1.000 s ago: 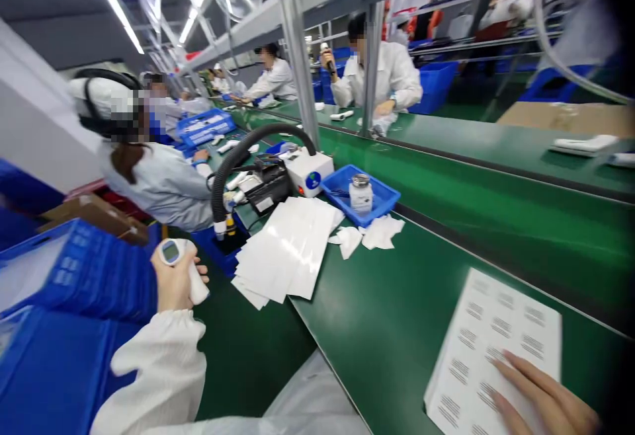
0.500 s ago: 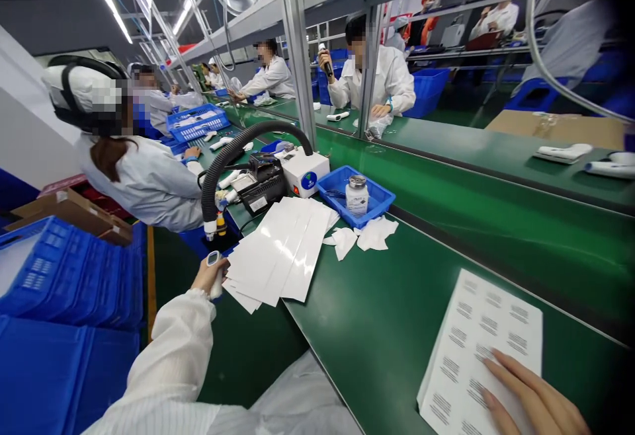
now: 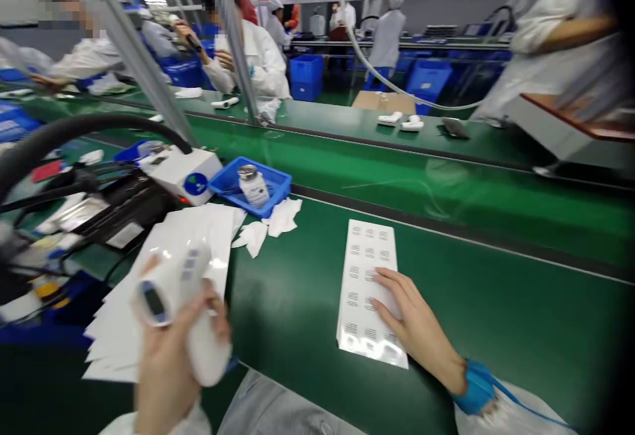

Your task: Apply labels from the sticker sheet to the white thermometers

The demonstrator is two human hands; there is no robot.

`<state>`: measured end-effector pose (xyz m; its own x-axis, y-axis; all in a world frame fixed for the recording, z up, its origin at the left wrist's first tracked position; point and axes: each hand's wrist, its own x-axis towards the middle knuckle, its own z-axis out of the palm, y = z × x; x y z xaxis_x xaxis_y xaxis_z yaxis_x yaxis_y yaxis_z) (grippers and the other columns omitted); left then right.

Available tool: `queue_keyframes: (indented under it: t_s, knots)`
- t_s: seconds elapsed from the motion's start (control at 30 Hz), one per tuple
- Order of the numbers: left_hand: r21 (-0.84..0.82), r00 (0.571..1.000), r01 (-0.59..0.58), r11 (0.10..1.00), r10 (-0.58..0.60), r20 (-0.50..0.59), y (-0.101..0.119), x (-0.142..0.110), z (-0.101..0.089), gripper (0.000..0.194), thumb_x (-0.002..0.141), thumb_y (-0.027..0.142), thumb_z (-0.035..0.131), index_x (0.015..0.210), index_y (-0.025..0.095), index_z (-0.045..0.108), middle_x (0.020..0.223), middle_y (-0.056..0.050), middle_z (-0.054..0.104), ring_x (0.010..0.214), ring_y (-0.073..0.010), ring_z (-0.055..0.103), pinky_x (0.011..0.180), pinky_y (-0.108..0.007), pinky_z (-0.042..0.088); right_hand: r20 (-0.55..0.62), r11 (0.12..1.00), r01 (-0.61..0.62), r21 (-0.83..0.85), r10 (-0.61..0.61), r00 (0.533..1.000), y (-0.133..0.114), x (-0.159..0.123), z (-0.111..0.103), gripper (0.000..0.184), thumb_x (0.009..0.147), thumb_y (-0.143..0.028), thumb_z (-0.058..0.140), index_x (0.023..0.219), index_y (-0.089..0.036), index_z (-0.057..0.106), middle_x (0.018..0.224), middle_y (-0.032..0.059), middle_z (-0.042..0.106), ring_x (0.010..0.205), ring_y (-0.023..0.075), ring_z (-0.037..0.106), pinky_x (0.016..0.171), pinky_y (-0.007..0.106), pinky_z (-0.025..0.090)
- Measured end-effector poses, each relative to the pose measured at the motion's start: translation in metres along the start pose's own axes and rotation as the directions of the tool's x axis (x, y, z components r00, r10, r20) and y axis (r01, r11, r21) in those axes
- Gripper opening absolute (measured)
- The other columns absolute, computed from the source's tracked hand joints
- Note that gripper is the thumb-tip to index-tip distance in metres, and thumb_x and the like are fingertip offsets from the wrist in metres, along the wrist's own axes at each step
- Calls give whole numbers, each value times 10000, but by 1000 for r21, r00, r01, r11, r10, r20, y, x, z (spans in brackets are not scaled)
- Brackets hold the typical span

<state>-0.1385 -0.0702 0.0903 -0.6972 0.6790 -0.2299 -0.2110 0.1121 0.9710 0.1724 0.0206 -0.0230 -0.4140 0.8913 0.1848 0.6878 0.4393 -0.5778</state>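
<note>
Our left hand (image 3: 171, 362) grips a white plastic handheld infrared thermometer (image 3: 173, 283) above loose glossy white sheets (image 3: 119, 336); our right hand (image 3: 411, 316) lies open on a white printed label sheet (image 3: 360, 303) on the green conveyor belt (image 3: 496, 329).

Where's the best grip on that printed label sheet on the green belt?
Pinch the near short end of the printed label sheet, coming from the person's side. The sheet lies flat on the green belt, and that end has a blank glossy margin clear of the print rows. The right hand rests on its right edge, and the left hand holds a white handheld device.
</note>
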Motion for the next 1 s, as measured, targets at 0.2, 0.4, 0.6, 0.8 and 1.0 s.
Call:
queue_keyframes:
  t_s: [0.2,0.4,0.6,0.8,1.0]
  knots:
    - [97,696,337,936,-317,645,-49,-44,115,854,822,370,688,1487,423,155,932,-2,631,654,-160,633,573,-314,582,-126,983,-150,110,163,979,-8,-7,-13,136,915,-320,577,1022,-242,609,1139,84,604,1086,265,589,881,420,531]
    - [130,686,279,951,-292,667,-76,-35,140,742,860,388,656,1471,384,235,1418,-57,498,1193,-272,574,871,-344,556,-60,982,-122,142,131,990,-11,-4,-11,106,871,-195,646,964,-239,673,1099,68,655,1060,269,582,875,445,521]
    - [119,696,221,968,-242,676,-80,-31,142,681,884,380,635,1458,360,270,1466,-53,452,1314,-283,484,1005,-382,485,-48,985,-117,127,124,991,-18,6,-5,136,862,-117,652,905,-234,707,1079,50,704,1016,256,606,857,453,497]
    - [99,689,166,981,-188,700,-89,-30,142,637,907,368,606,1454,368,279,1475,-40,435,1335,-273,459,1048,-398,449,-22,965,-203,167,210,978,-22,17,-1,128,853,-128,656,802,-240,691,1000,25,725,951,241,621,819,434,469]
    - [100,682,78,992,-126,720,-95,-27,144,602,928,337,577,1453,374,287,1488,-22,422,1319,-240,469,1063,-370,431,143,936,-64,347,14,990,-36,15,-28,172,779,-55,641,736,-219,611,910,21,664,912,204,616,833,379,482]
